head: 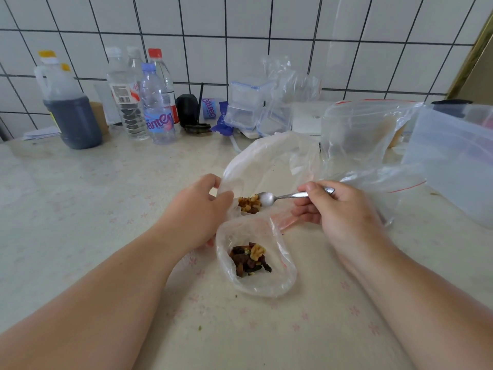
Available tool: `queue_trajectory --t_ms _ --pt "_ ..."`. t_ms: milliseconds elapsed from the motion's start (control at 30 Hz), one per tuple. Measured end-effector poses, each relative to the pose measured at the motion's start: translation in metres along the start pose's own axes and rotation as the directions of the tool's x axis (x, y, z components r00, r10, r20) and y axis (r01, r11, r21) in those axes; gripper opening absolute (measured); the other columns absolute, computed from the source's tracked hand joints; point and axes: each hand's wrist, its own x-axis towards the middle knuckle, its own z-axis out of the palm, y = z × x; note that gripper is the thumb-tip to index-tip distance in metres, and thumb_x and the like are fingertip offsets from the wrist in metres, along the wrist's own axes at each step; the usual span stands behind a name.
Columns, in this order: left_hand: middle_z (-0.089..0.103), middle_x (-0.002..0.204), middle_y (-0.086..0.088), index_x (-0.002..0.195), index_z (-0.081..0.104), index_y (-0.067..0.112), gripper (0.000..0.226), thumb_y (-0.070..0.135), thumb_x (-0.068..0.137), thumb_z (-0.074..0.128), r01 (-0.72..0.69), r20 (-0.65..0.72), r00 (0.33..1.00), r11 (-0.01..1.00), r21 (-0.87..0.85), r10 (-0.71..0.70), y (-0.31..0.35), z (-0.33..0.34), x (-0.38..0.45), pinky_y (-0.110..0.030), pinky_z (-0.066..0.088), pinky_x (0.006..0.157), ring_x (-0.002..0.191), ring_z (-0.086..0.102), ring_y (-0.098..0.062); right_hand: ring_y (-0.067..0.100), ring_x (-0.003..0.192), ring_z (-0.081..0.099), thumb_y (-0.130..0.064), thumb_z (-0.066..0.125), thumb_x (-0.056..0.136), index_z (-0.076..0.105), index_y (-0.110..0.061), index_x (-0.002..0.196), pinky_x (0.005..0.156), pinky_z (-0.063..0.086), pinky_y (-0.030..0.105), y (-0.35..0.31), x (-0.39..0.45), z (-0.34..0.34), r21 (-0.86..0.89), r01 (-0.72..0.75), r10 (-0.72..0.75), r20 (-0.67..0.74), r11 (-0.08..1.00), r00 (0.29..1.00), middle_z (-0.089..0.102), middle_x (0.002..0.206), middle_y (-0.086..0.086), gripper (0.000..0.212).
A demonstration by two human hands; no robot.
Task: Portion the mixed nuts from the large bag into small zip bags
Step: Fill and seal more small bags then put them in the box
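While my left hand (197, 209) grips rim of large cloudy plastic bag (266, 161), holding mouth wide, right hand (344, 209) pinches handle of small shiny metal spoon (282, 196). Spoon bowl touches pale nut pieces (249, 204) inside that bag, just right of left fingers. Small clear zip bag (280, 279) lies open nearer me, between wrists, dark mixed nuts (249, 259) inside.

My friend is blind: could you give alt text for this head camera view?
A right hand holds a spoon over nuts in a large bag, whose rim the left hand grips. A small bag with nuts lies nearer.
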Motion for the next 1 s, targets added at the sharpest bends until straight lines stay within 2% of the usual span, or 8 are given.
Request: queue_trajectory --t_ms 100,200,333,467,600,800,933,1000 --pt "0.072 0.071 0.011 0.102 0.054 0.041 0.006 0.046 0.102 0.051 0.025 -0.037 0.999 1.000 0.015 -0.025 0.000 0.002 0.001 -0.016 0.045 0.032 0.050 0.067 -0.002 0.017 0.072 0.075 -0.041 0.056 0.087 0.074 -0.029 0.084 0.086 0.057 0.051 -0.001 -0.002 0.000 -0.017 0.044 -0.044 -0.003 0.999 0.999 0.076 0.077 -0.002 0.022" --pt "0.066 0.085 0.013 0.111 0.053 0.038 0.013 0.047 0.102 0.049 0.044 -0.073 0.996 0.999 0.029 -0.042 -0.002 0.004 0.004 -0.013 0.041 0.030 0.051 0.064 0.007 0.014 0.071 0.074 -0.040 0.057 0.088 0.073 -0.028 0.083 0.081 0.057 0.044 -0.005 -0.003 -0.002 -0.020 0.097 -0.097 -0.016 0.995 0.995 0.076 0.075 -0.003 0.021" --pt "0.063 0.087 0.016 0.112 0.050 0.040 0.011 0.046 0.104 0.048 0.049 -0.091 0.995 0.999 0.000 -0.049 -0.001 0.005 0.006 -0.011 0.037 0.028 0.052 0.061 0.013 0.012 0.066 0.071 -0.028 0.059 0.096 0.073 -0.027 0.079 0.072 0.056 0.035 -0.008 -0.002 -0.006 -0.076 0.117 -0.120 -0.037 0.990 0.992 0.075 0.071 -0.003 0.022" --pt "0.066 0.084 0.016 0.115 0.052 0.043 0.011 0.045 0.105 0.046 -0.005 -0.085 0.996 0.999 -0.032 0.002 -0.001 0.005 0.003 -0.011 0.039 0.031 0.054 0.064 0.009 0.018 0.062 0.071 -0.023 0.056 0.091 0.071 -0.023 0.076 0.069 0.059 0.041 -0.006 0.001 -0.004 -0.090 0.041 -0.046 -0.059 0.995 0.997 0.075 0.069 -0.001 0.022" --pt "0.066 0.085 0.020 0.126 0.054 0.046 0.023 0.049 0.105 0.045 -0.032 -0.046 0.998 0.998 0.056 0.035 -0.002 0.005 0.002 -0.018 0.044 0.046 0.063 0.066 -0.001 0.016 0.063 0.073 -0.020 0.053 0.092 0.071 -0.019 0.082 0.060 0.055 0.030 0.000 0.001 0.000 -0.012 -0.021 0.020 -0.047 1.000 0.999 0.075 0.071 0.001 0.021" --pt "0.068 0.079 0.021 0.108 0.057 0.050 0.009 0.051 0.103 0.049 -0.049 -0.010 0.999 0.998 0.034 0.049 -0.005 0.004 0.005 -0.023 0.046 0.055 0.068 0.065 0.001 0.022 0.067 0.075 -0.016 0.056 0.097 0.070 -0.009 0.090 0.057 0.055 0.025 0.001 0.000 0.009 0.209 -0.135 0.131 0.033 0.968 0.991 0.075 0.072 0.009 0.018" --pt "0.070 0.076 0.014 0.090 0.063 0.041 0.021 0.051 0.102 0.050 -0.014 -0.055 0.998 0.999 0.043 0.016 -0.005 0.004 0.006 -0.027 0.047 0.056 0.068 0.067 -0.006 0.018 0.067 0.074 -0.025 0.055 0.097 0.071 -0.022 0.086 0.068 0.059 0.036 -0.001 -0.002 0.006 -0.041 0.026 -0.025 0.035 0.999 0.999 0.076 0.074 -0.001 0.020" --pt "0.070 0.081 0.012 0.086 0.060 0.041 0.022 0.050 0.103 0.048 0.012 -0.079 0.997 0.999 0.046 -0.009 -0.004 0.005 0.006 -0.027 0.047 0.056 0.072 0.068 -0.010 0.013 0.062 0.073 -0.032 0.053 0.090 0.069 -0.028 0.078 0.066 0.058 0.034 -0.004 -0.002 0.004 -0.118 0.088 -0.088 -0.001 0.989 0.996 0.075 0.070 -0.006 0.020"
